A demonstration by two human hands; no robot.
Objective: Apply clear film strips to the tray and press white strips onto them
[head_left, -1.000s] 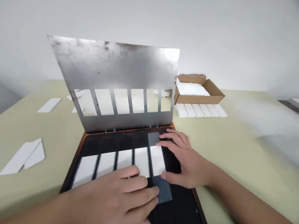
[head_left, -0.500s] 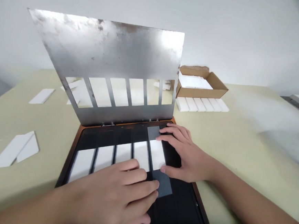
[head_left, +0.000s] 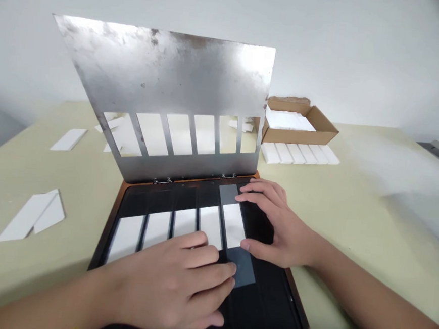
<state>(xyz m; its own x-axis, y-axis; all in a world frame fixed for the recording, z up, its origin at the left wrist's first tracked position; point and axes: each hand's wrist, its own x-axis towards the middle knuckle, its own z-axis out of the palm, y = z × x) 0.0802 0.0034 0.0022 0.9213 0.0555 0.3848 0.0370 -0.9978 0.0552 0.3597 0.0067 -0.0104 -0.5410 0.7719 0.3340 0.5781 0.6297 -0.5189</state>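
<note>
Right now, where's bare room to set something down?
Bare pale-green tabletop lies right of the black tray, before the white bars by the cardboard box. The tray is crowded: white rectangular strips around your left hand and right hand.

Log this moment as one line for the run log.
left hand: fingers over neighbouring white strip | right hand: fingers and thumb at ends of rightmost white strip | slotted steel plate: raised on hinges

Very near ahead of the right hand's fingers (head_left: 257, 194), the upright steel stencil plate (head_left: 162, 74), like a wall across the way forward. Free passage to the right of these fingers, above the table (head_left: 368, 257), toward the cardboard box (head_left: 301, 136). Directly under the left hand's fingers (head_left: 211, 273), white strips (head_left: 210, 227), so no room downward.
</note>
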